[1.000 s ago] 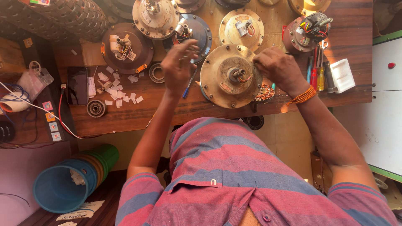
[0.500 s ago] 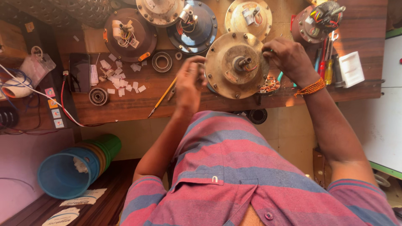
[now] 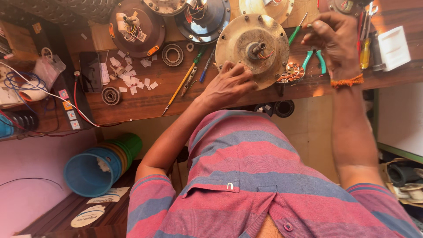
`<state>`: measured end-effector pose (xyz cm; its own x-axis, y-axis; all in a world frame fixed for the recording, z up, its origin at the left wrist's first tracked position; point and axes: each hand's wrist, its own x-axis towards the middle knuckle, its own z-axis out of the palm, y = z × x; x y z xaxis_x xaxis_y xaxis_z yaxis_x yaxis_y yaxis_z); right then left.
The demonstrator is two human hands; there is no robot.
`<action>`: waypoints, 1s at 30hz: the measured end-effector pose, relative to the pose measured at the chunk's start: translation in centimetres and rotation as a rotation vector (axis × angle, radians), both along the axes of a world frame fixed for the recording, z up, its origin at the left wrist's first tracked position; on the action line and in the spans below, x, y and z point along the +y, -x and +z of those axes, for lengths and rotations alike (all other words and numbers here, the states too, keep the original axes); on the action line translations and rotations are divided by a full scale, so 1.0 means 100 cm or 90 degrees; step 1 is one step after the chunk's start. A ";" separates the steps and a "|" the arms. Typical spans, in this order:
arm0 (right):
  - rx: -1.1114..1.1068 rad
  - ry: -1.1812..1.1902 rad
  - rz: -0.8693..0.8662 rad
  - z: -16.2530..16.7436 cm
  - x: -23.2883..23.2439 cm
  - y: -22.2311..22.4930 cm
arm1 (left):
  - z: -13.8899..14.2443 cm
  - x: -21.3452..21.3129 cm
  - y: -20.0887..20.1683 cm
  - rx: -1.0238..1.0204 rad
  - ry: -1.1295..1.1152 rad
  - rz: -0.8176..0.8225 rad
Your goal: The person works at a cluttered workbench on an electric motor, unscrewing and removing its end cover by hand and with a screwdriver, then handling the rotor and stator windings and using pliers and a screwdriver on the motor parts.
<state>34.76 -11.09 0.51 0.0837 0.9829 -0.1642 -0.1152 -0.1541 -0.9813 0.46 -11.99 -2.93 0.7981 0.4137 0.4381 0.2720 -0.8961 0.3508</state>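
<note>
A round brass-coloured motor disc (image 3: 253, 44) with a centre shaft and short wires lies tilted at the near edge of the wooden bench (image 3: 145, 103). My left hand (image 3: 229, 86) rests on its near left rim, fingers curled over the edge. To the right of the disc, my right hand (image 3: 335, 37) is raised, its fingertips pinched on a small metal piece too small to identify. A green-handled screwdriver (image 3: 295, 33) lies between that hand and the disc. Teal pliers (image 3: 316, 59) and a small copper winding (image 3: 291, 72) sit just below my right hand.
Other motor housings (image 3: 136, 26) line the back of the bench. Bearings (image 3: 172, 54), a yellow screwdriver (image 3: 180, 88), white paper scraps (image 3: 130, 75), a dark phone (image 3: 90, 70) and wires lie to the left. A white box (image 3: 392, 46) is at the right; stacked plastic tubs (image 3: 99, 165) lie below.
My right hand has left the disc's right rim and lifted off to the right. My left hand slid from the disc's left side to its near rim.
</note>
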 end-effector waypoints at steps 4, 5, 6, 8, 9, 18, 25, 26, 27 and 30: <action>0.307 0.018 -0.092 -0.054 -0.026 -0.006 | -0.005 0.000 -0.002 -0.033 0.051 0.024; 0.360 0.025 -0.124 -0.066 -0.036 -0.007 | -0.004 0.001 -0.002 -0.043 0.059 0.013; 0.413 0.033 -0.158 -0.076 -0.046 -0.010 | -0.003 0.002 -0.001 -0.041 0.079 0.015; 0.434 0.044 -0.167 -0.092 -0.065 -0.014 | 0.000 0.004 0.003 -0.038 0.119 0.021; 0.446 0.049 -0.171 -0.099 -0.073 -0.016 | 0.001 0.003 0.002 -0.021 0.106 0.025; 0.503 0.061 -0.248 -0.138 -0.131 -0.010 | 0.006 -0.011 -0.015 -0.001 0.098 0.055; 0.460 0.089 -0.307 -0.134 -0.167 0.022 | 0.037 -0.015 -0.042 -0.045 0.011 -0.009; 0.501 0.115 -0.324 -0.131 -0.172 0.028 | 0.040 -0.018 -0.055 -0.059 -0.013 -0.059; 0.583 0.131 -0.333 -0.130 -0.175 0.034 | 0.039 -0.024 -0.072 -0.013 -0.007 -0.083; 0.806 0.136 -0.321 -0.129 -0.180 0.047 | 0.023 -0.047 -0.130 0.077 0.007 -0.136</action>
